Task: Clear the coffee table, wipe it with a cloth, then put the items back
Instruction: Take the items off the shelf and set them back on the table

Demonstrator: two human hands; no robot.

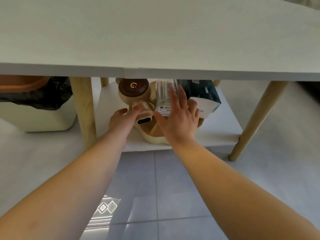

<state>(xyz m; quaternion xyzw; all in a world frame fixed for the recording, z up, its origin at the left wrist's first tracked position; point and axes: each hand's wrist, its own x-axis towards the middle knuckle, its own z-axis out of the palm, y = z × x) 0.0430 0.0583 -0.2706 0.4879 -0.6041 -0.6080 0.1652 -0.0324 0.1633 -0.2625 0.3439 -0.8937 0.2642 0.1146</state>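
The white coffee table top [155, 37] fills the upper view. On the lower white shelf [223, 129] lie a beige desk fan [133, 90] with a brown grille, a clear glass [163, 94] with a barcode label, a dark packet [202, 94] and a beige divided tray [152, 135] beneath them. My left hand [123, 118] curls around the fan's neck. Fingers spread, my right hand [178, 116] rests against the glass without closing on it.
A cream bin [43, 118] with a black liner stands on the floor at the left, beside a wooden table leg [85, 111]. Another wooden leg [256, 122] slants at the right. Grey floor tiles [173, 196] lie below my arms.
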